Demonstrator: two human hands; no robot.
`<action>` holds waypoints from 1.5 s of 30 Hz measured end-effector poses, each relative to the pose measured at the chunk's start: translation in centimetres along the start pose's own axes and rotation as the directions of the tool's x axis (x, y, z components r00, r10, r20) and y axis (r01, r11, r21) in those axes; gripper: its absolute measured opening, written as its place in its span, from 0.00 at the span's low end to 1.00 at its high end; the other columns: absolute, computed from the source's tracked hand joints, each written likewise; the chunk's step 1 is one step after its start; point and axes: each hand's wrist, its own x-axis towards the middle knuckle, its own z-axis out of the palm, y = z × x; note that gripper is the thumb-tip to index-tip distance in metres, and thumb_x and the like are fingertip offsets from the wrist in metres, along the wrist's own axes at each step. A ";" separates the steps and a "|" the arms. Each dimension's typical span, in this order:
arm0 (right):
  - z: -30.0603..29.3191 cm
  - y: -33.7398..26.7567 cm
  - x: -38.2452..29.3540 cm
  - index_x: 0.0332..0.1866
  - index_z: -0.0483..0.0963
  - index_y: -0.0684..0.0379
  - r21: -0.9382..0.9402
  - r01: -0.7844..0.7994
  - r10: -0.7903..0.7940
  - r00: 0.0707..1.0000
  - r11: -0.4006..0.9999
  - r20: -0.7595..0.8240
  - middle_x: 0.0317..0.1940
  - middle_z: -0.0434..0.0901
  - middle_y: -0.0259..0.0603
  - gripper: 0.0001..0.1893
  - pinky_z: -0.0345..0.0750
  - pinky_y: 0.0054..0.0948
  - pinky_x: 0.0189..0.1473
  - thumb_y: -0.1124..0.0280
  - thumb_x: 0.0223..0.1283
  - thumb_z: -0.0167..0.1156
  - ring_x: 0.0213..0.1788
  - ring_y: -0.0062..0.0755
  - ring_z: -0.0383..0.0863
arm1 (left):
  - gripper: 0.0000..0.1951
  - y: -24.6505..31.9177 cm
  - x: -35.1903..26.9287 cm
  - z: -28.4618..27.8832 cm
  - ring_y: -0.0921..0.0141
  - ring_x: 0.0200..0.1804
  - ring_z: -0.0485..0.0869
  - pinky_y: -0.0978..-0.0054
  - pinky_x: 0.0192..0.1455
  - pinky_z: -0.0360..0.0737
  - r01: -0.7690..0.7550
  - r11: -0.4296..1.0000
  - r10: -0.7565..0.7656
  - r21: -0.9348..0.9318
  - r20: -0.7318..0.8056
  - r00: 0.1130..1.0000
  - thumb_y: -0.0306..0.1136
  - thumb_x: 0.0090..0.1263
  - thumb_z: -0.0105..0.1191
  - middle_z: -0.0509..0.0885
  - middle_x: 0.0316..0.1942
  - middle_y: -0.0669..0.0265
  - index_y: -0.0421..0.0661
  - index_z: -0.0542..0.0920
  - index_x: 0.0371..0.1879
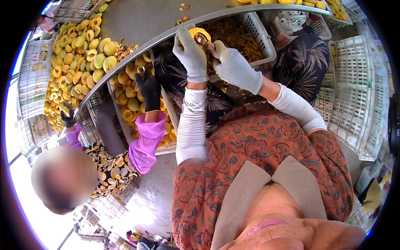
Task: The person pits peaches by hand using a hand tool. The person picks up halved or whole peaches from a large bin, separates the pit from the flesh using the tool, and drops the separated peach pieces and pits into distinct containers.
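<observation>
My left hand (192, 53), in a pale knit glove, holds a yellow peach half (200, 32) with its cut side showing. My right hand (238, 66), gloved alike, grips the handle of a pitting tool (212, 50). The tool's metal end lies against the dark hollow of the peach half, around the pit; how deep it sits I cannot tell. Both hands are close together above a white plastic crate (270, 51) of brownish-yellow peach scraps (250, 51), near the metal table's raised rim (150, 43).
At left a co-worker's black-gloved hand (149, 90) holds a metal-looped tool over a crate (169, 114) of peaches; their other hand (66, 116) holds a peach. Peaches (72, 62) are heaped on the metal table (140, 18). Stacked white crates (353, 93) stand at right.
</observation>
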 end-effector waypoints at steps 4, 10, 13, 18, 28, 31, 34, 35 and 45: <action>1.3 0.8 -0.1 0.48 0.66 0.66 0.107 -0.072 0.083 0.991 0.992 -0.102 0.29 0.76 0.61 0.13 0.75 0.46 0.34 0.80 0.59 0.57 0.37 0.65 0.79 | 0.20 -0.4 0.2 -0.3 0.77 0.35 0.78 0.80 0.40 0.76 -0.150 0.981 0.145 0.121 0.051 0.988 0.41 0.81 0.44 0.83 0.34 0.67 0.35 0.83 0.41; 1.6 2.5 -0.1 0.44 0.69 0.64 0.224 -0.116 0.155 0.974 0.968 -0.164 0.25 0.72 0.50 0.09 0.74 0.34 0.35 0.79 0.60 0.57 0.26 0.44 0.69 | 0.16 0.1 0.1 -1.7 0.75 0.42 0.79 0.75 0.49 0.77 -0.106 0.971 0.032 0.214 0.323 0.946 0.37 0.79 0.47 0.84 0.40 0.63 0.34 0.78 0.51; 1.3 2.7 0.4 0.43 0.69 0.64 0.230 -0.135 0.180 0.966 0.964 -0.187 0.24 0.71 0.47 0.08 0.73 0.32 0.33 0.77 0.62 0.58 0.25 0.36 0.65 | 0.20 0.0 1.5 -4.2 0.70 0.53 0.80 0.75 0.56 0.78 -0.200 0.920 0.026 0.336 0.457 0.889 0.31 0.76 0.52 0.80 0.55 0.57 0.34 0.71 0.62; 0.7 1.0 0.8 0.40 0.69 0.64 0.286 -0.179 0.233 0.958 0.941 -0.168 0.22 0.69 0.48 0.06 0.71 0.33 0.31 0.76 0.65 0.58 0.23 0.38 0.67 | 0.22 2.8 0.4 -5.7 0.66 0.55 0.83 0.73 0.58 0.81 0.332 0.943 -0.296 -0.034 0.371 0.880 0.28 0.74 0.50 0.79 0.56 0.52 0.34 0.69 0.66; 2.4 0.2 -1.2 0.42 0.64 0.63 0.019 0.024 -0.023 0.997 1.000 -0.068 0.22 0.75 0.56 0.09 0.73 0.45 0.27 0.77 0.64 0.59 0.28 0.61 0.79 | 0.19 3.2 -1.0 -5.8 0.65 0.52 0.84 0.70 0.58 0.83 0.248 0.966 -0.217 -0.074 0.289 0.932 0.24 0.70 0.42 0.80 0.52 0.55 0.35 0.71 0.60; 2.6 0.3 -1.4 0.43 0.64 0.63 -0.068 -0.003 0.000 0.999 0.998 -0.046 0.22 0.76 0.56 0.10 0.73 0.45 0.27 0.76 0.64 0.59 0.28 0.60 0.80 | 0.21 3.5 -1.5 -6.0 0.64 0.53 0.83 0.68 0.60 0.82 0.205 0.975 -0.174 -0.086 0.283 0.943 0.22 0.69 0.40 0.79 0.53 0.53 0.34 0.70 0.62; 2.6 0.8 -1.5 0.43 0.64 0.63 -0.045 0.026 -0.027 0.999 0.999 -0.039 0.22 0.76 0.58 0.11 0.74 0.46 0.27 0.75 0.64 0.59 0.29 0.61 0.81 | 0.24 2.9 -1.4 -5.9 0.63 0.53 0.83 0.66 0.59 0.83 0.175 0.980 -0.132 -0.093 0.349 0.928 0.21 0.68 0.40 0.79 0.54 0.52 0.34 0.70 0.65; 2.6 0.9 -1.6 0.42 0.64 0.64 -0.041 0.012 -0.014 0.999 0.999 -0.036 0.22 0.76 0.58 0.11 0.74 0.47 0.27 0.74 0.64 0.59 0.29 0.62 0.80 | 0.24 2.8 -1.4 -5.7 0.63 0.53 0.83 0.66 0.59 0.83 0.171 0.981 -0.130 -0.090 0.348 0.929 0.21 0.68 0.40 0.79 0.54 0.52 0.34 0.70 0.65; 3.2 0.5 -1.2 0.44 0.69 0.67 0.245 -0.106 0.103 0.994 0.964 0.027 0.35 0.79 0.64 0.08 0.76 0.46 0.35 0.78 0.61 0.54 0.40 0.65 0.81 | 0.10 -0.1 -1.6 -3.3 0.78 0.26 0.78 0.78 0.29 0.80 0.206 0.954 -0.191 -0.219 0.089 0.978 0.35 0.78 0.53 0.83 0.32 0.64 0.44 0.78 0.49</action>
